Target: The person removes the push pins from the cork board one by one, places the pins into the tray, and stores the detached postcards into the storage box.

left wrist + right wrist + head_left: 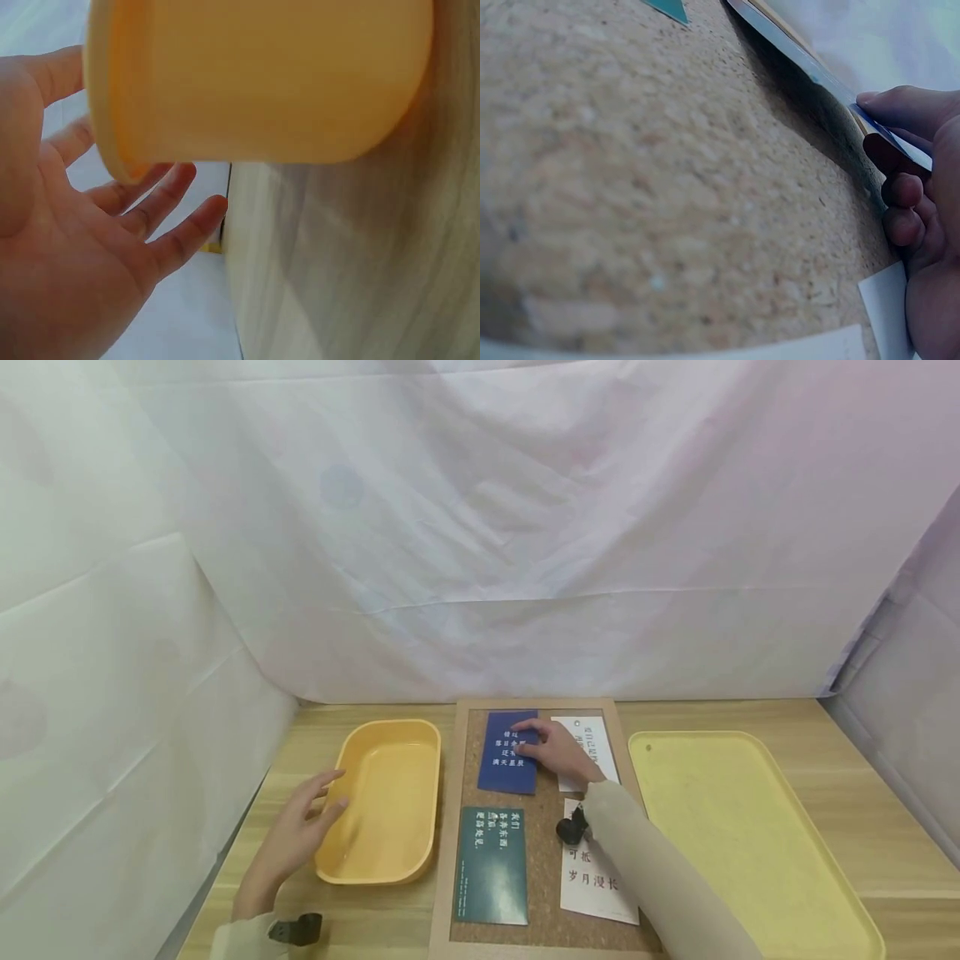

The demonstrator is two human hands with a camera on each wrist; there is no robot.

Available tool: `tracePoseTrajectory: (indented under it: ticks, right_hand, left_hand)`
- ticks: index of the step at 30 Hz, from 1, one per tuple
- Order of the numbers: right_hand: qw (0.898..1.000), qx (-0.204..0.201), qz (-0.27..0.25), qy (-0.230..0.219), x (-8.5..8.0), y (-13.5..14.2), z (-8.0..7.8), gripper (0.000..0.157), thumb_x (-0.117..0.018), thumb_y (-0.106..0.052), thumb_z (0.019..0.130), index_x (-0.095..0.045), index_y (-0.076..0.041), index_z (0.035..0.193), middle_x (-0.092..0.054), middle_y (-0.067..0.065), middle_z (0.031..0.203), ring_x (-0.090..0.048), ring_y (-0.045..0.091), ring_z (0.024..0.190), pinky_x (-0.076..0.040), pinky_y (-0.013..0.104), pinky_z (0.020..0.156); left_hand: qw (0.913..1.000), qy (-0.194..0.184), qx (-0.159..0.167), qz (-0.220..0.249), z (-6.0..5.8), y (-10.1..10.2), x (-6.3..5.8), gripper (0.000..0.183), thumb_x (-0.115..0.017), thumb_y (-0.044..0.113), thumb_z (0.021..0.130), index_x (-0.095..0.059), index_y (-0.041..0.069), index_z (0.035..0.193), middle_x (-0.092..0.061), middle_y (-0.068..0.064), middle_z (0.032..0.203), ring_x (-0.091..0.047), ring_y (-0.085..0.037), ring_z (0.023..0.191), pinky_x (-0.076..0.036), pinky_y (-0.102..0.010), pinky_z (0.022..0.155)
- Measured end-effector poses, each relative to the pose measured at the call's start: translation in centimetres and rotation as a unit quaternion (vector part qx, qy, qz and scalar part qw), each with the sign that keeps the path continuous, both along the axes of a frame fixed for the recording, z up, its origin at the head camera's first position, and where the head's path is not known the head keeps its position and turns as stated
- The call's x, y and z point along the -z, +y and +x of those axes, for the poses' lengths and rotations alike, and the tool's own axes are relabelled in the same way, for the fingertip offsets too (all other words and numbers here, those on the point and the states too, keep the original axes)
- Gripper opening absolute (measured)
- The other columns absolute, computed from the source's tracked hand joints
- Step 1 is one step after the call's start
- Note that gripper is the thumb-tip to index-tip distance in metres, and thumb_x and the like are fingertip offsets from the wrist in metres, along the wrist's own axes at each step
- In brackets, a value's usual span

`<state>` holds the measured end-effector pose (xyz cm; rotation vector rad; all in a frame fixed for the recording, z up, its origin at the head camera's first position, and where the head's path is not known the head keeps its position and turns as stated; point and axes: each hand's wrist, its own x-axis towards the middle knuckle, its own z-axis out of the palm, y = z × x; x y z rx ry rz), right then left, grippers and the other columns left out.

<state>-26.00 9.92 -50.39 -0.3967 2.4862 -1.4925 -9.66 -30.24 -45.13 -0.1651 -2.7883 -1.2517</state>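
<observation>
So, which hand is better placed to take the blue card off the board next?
The right hand, I'd judge: it pinches the blue card by its edge, while the left hand is by the tub, away from the card.

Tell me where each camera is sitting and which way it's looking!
Head: on the person's head, looking forward and down at the orange tray, cork board and yellow tray; left hand, right hand and sleeves show.
Left wrist: on that wrist, looking past the palm at the orange tray's outside; palm and fingers show.
Right wrist: on that wrist, looking low across the cork board; fingers pinching the blue card show.
Shared: head and right wrist both see the blue card.
</observation>
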Motion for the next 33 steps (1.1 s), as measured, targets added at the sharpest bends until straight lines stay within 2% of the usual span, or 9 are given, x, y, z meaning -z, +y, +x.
tracePoseTrajectory:
  ticks: [7,15,19,26,33]
  right_hand:
    - [1.0,0.003,0.007,-0.003,0.1,-0.1,0.0,0.032,-0.073,-0.021,0.09,-0.069,-0.023,0.122,-0.061,0.006,0.127,-0.06,0.021,0.112,-0.047,0.045,0.101]
    - [1.0,-0.004,0.013,0.001,0.2,-0.2,-0.1,0.033,-0.073,-0.023,0.09,-0.069,-0.022,0.122,-0.062,0.005,0.124,-0.058,0.021,0.111,-0.045,0.045,0.103]
    - [1.0,-0.009,0.015,0.009,0.1,-0.3,-0.1,0.033,-0.073,-0.023,0.09,-0.069,-0.021,0.122,-0.063,0.005,0.123,-0.059,0.02,0.108,-0.046,0.045,0.101]
    - [1.0,-0.011,0.012,0.009,0.1,-0.4,-0.1,0.032,-0.073,-0.022,0.09,-0.069,-0.02,0.121,-0.063,0.006,0.122,-0.059,0.02,0.108,-0.047,0.044,0.1]
    - [1.0,-0.011,0.01,0.01,0.1,-0.5,-0.1,0.032,-0.074,-0.022,0.09,-0.069,-0.02,0.121,-0.063,0.005,0.122,-0.059,0.019,0.107,-0.048,0.043,0.098]
  left_hand:
    - [0.9992,-0.037,0.003,0.015,0.1,-0.6,0.9,0.054,-0.054,0.034,0.103,-0.041,0.008,0.149,-0.035,-0.025,0.154,-0.039,-0.054,0.133,-0.04,-0.067,0.102]
    - [0.998,-0.055,0.014,0.029,0.5,-0.9,1.8,0.058,-0.054,0.034,0.103,-0.037,0.011,0.152,-0.028,-0.025,0.158,-0.029,-0.056,0.139,-0.033,-0.072,0.104]
    - [0.9966,-0.065,0.019,0.047,0.8,-1.1,2.0,0.06,-0.056,0.032,0.102,-0.034,0.013,0.154,-0.024,-0.025,0.16,-0.024,-0.056,0.141,-0.028,-0.071,0.107]
    - [0.9927,-0.096,0.037,0.062,1.2,-1.3,2.1,0.065,-0.058,0.031,0.1,-0.028,0.018,0.157,-0.014,-0.023,0.163,-0.01,-0.055,0.146,-0.015,-0.074,0.11]
    - [0.9925,-0.094,0.038,0.069,1.2,-1.1,2.3,0.067,-0.06,0.029,0.099,-0.029,0.017,0.156,-0.014,-0.023,0.163,-0.007,-0.053,0.147,-0.013,-0.075,0.11]
